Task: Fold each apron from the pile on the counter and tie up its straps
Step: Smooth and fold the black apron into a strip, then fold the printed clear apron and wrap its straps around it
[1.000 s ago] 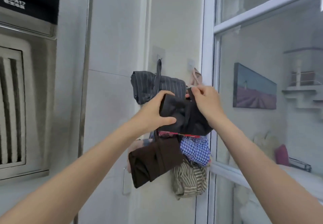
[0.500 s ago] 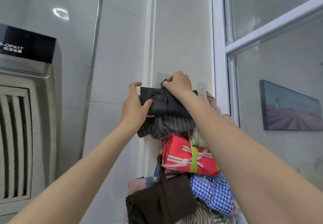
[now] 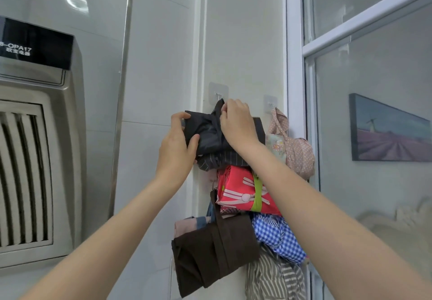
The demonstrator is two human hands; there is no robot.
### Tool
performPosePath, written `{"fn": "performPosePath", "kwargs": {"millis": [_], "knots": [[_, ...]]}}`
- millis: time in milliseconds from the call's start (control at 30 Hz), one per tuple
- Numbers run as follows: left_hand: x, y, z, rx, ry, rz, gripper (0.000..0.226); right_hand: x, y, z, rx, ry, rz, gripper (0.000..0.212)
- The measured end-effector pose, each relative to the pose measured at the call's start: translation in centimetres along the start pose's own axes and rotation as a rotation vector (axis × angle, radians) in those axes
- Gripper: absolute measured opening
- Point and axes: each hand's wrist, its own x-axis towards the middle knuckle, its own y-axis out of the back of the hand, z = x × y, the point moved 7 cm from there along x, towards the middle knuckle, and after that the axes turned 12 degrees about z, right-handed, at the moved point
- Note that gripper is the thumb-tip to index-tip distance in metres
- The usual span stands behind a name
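Note:
A folded black apron bundle [image 3: 208, 133] is raised against the wall just under a clear adhesive hook [image 3: 218, 92]. My left hand [image 3: 177, 145] grips the bundle's left end. My right hand [image 3: 237, 121] pinches its black strap loop right below the hook. Beneath it hang other tied bundles: a dark pinstriped one [image 3: 219, 160], a red patterned one [image 3: 243, 191], a brown one [image 3: 210, 250], a blue checked one [image 3: 278, 236] and a beige striped one [image 3: 273, 278]. A pink dotted bundle [image 3: 297, 150] hangs from a second hook [image 3: 270, 103].
A steel range hood [image 3: 30, 136] with a black label fills the left side. A white window frame [image 3: 295, 65] rises to the right, and through its glass a lavender painting [image 3: 388, 133] shows. White tiled wall lies between.
Both hands have kept the black bundle up by the upper hook. My right hand has shifted along the strap loop, closer to the hook; the view has tilted slightly.

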Motion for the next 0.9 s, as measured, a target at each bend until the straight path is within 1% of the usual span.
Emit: {"fn": "performPosePath", "kwargs": {"millis": [100,167,300,367,467,533,600,667,767,833,900], "knots": [[0.2,0.6,0.0,0.105,-0.001,-0.047,0.028,-1.6,1.2,0.1,-0.11,0.096,0.155,0.033],[0.4,1.8,-0.3,0.157,0.003,-0.042,0.022,-1.9,2.0,0.5,-0.116,0.084,0.22,0.036],[-0.1,4.5,-1.3,0.167,0.057,-0.057,0.024,-2.8,3.8,-0.4,-0.102,0.048,0.294,0.036],[-0.9,6.0,-1.9,0.207,0.04,-0.1,0.025,-3.9,4.6,-2.7,-0.092,0.072,0.322,0.034],[-2.8,10.0,-2.0,0.268,-0.029,-0.19,0.029,-6.6,4.7,-8.6,0.012,0.153,0.319,0.028],[-4.4,13.6,-2.2,0.359,-0.108,-0.266,0.034,-9.1,3.6,-13.2,0.1,0.181,0.249,0.025],[-6.4,17.1,-3.0,0.451,-0.16,-0.353,0.035,-12.3,1.7,-17.0,0.184,0.166,0.103,0.023],[-9.4,23.0,-5.5,0.519,-0.115,-0.448,0.035,-17.6,-1.6,-22.1,0.233,0.123,-0.136,0.019],[-14.8,33.3,-10.5,0.617,0.075,-0.561,0.036,-28.2,-6.5,-29.9,0.256,0.087,-0.607,0.021],[-19.5,39.7,-13.6,0.683,0.218,-0.63,0.035,-36.1,-8.5,-34.0,0.233,0.137,-0.918,0.024],[-25.3,46.2,-16.3,0.761,0.356,-0.752,0.033,-44.4,-9.2,-38.2,0.243,0.203,-1.207,0.028]]}}
